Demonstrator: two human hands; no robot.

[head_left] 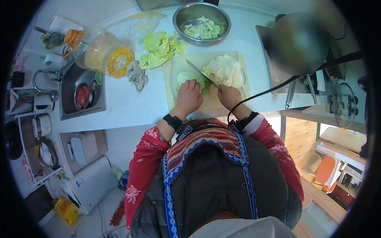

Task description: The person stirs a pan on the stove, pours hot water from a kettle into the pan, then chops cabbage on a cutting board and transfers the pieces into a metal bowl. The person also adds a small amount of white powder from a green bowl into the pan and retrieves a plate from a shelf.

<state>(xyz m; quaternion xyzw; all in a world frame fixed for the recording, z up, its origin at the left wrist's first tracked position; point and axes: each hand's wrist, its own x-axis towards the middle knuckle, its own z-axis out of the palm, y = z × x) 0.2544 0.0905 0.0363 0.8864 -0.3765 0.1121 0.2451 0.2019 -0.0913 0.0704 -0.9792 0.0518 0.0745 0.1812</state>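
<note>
On a cream cutting board (210, 104), my left hand (189, 96) presses a piece of pale green cabbage (185, 76) down with bent fingers. My right hand (230, 96) is closed round the handle of a kitchen knife (199, 71). The blade points up and to the left, just right of the cabbage. White, flat vegetable slices (228, 68) lie piled at the board's far right, with small cabbage bits beside the blade. Beyond the board, a steel bowl (178, 28) holds chopped cabbage (203, 29). Loose green leaves (158, 49) lie left of the board.
To the left stand a large plastic jug (95, 49), a grey cloth (137, 75) and a sink (101, 99) with a bowl of red meat (82, 97). On the right is a stove (274, 75) with a blurred pan (298, 43). A black cable (270, 87) crosses near my right wrist.
</note>
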